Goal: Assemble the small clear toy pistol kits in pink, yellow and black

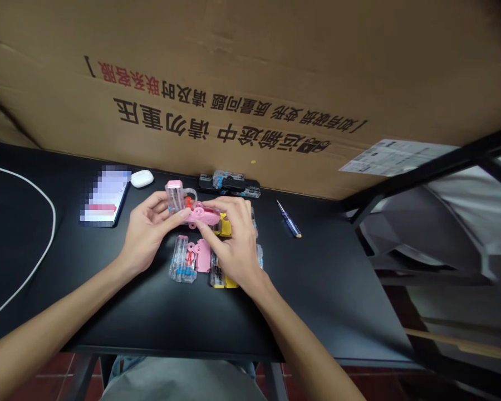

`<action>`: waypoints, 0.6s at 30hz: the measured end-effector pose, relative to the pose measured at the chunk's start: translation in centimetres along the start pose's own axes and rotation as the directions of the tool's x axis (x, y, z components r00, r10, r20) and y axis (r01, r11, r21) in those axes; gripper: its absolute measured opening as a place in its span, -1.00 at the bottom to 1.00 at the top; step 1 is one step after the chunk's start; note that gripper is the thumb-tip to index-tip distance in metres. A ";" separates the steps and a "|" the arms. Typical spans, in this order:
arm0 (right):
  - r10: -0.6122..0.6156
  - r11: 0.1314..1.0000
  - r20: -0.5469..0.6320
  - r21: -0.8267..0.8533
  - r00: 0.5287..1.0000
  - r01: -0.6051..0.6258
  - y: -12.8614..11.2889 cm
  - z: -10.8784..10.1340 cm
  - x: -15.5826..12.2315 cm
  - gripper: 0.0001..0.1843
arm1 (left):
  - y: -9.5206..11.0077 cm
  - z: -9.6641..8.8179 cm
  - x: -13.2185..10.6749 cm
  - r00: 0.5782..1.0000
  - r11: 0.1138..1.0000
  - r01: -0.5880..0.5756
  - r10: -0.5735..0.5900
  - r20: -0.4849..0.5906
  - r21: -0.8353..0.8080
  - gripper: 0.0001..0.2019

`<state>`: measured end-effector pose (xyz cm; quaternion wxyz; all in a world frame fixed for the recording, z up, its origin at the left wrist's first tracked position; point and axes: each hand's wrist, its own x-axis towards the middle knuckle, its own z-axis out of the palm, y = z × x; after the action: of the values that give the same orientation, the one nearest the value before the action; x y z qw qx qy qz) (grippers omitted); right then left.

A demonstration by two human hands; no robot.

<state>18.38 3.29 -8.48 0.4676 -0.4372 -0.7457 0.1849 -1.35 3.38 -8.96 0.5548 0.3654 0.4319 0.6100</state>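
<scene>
Black desk [317,312]; upside-down-printed cardboard [217,44] behind; red floor tiles [50,384] below; screwdriver [290,221] at right. Pink-and-clear plastic piece [206,216], gripped by left hand [144,231] and right hand [239,245].

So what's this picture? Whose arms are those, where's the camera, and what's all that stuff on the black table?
There's no robot here, just a person using two bare hands. The camera sits on the person's head and looks forward and down, so you see almost what they'd see. There is only this one picture.

The left hand and right hand together hold a pink-and-clear plastic piece. Below it, on the black table, lies a similar pink piece, with yellow pieces partly hidden by the right hand.

Farther back are some black-and-clear pieces. To the left are a phone and a small white case. To the right is what looks like a screwdriver. A big cardboard box stands behind everything.
</scene>
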 end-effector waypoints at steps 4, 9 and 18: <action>0.000 1.000 -0.013 -0.006 1.000 0.000 -0.1 0.1 -0.1 -0.86 | 0.2 0.0 -0.2 1.000 1.000 0.016 -0.016 0.025 0.012 -0.50; 0.055 0.985 0.035 0.163 0.998 -0.060 0.2 0.0 -0.2 -0.90 | 0.4 -0.1 -0.3 0.997 1.000 0.018 -0.018 0.076 0.010 -0.51; 0.174 0.897 0.165 0.380 0.971 -0.225 1.2 0.3 -0.3 -0.90 | 0.0 0.0 -0.2 0.990 0.998 0.057 -0.055 0.133 -0.007 -0.62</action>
<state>18.73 3.70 -9.60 0.4767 -0.3952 -0.6719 0.4063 -1.28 3.18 -8.97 0.6012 0.3899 0.4009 0.5709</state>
